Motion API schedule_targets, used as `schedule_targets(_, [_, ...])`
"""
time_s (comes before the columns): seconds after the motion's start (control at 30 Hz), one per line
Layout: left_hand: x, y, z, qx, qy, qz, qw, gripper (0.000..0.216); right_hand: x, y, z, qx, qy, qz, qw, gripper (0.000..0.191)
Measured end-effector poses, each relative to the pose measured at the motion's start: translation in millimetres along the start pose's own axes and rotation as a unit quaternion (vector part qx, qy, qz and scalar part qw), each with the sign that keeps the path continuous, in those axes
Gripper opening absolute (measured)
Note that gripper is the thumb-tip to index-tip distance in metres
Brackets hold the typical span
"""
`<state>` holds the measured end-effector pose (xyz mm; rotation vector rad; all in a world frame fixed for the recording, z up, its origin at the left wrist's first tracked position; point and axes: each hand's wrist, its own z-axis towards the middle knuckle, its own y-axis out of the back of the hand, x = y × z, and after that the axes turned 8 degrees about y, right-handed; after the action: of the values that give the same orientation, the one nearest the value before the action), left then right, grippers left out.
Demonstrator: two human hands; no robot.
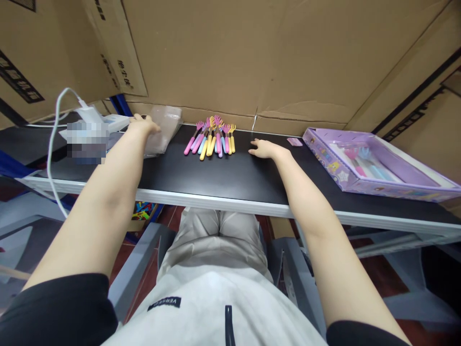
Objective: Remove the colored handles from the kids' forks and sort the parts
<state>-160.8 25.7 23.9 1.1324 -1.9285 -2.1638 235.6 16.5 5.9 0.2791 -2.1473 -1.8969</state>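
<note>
My left hand (143,124) is at the back left of the black table, over the edge of a stack of clear plastic bags (166,126). Its thumb and fingers are apart; whether it touches the bags I cannot tell. My right hand (264,148) rests on the tabletop with its fingers apart and nothing in it. Between the hands lies a pile of small claw-headed rakes (212,138) with pink, yellow, blue and purple handles. The heads point toward the back. My right hand is to the right of the pile, apart from it.
A shallow purple box (349,185) on the right holds pink and blue rakes in clear plastic (367,161). A small pink card (295,142) lies near its corner. At left are a white plug and cable (54,129). Cardboard walls (230,62) enclose the back.
</note>
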Motion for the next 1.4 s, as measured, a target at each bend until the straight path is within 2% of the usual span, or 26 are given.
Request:
schedule_targets(0.2, [2,0,-2,0.016,0.014,0.019,1.0,0.159,-3,-2,3,-0.019,0.001,-0.001,1.0,0.067])
schedule_targets(0.4, [-2,-2,-4,0.022,0.004,0.089,0.996,0.176,2,0,-2,0.009,0.003,-0.007,1.0,0.064])
schedule_targets(0.53, [1,-9,15,0.005,0.013,0.044,0.999,0.18,3,0,-3,0.011,0.003,-0.01,1.0,0.064])
schedule_targets(0.67, [6,-19,38,-0.017,0.001,-0.045,0.999,0.172,2,0,-2,0.013,0.01,-0.01,1.0,0.064])
schedule_targets(0.77, [7,-24,44,-0.018,-0.008,-0.06,0.998,0.169,2,0,-3,0.014,0.012,-0.007,1.0,0.064])
schedule_targets(0.93, [4,-25,38,-0.02,0.006,-0.003,1.0,0.18,6,3,-8,0.013,0.004,-0.006,1.0,0.063])
schedule_targets(1.1, [-4,-13,22,-0.01,0.0,0.085,0.996,0.186,9,5,-10,0.017,0.007,-0.01,1.0,0.063])
schedule_targets(1.23, [-17,5,9,-0.036,-0.026,0.123,0.991,0.172,7,4,-9,0.015,0.01,-0.011,1.0,0.063])
schedule_targets(1.37, [-27,16,24,-0.07,-0.043,0.12,0.989,0.136,3,1,-4,0.007,0.015,-0.004,1.0,0.062])
schedule_targets(1.4, [-28,15,31,-0.078,-0.085,0.094,0.989,0.124,1,0,-2,0.004,0.015,-0.004,1.0,0.062])
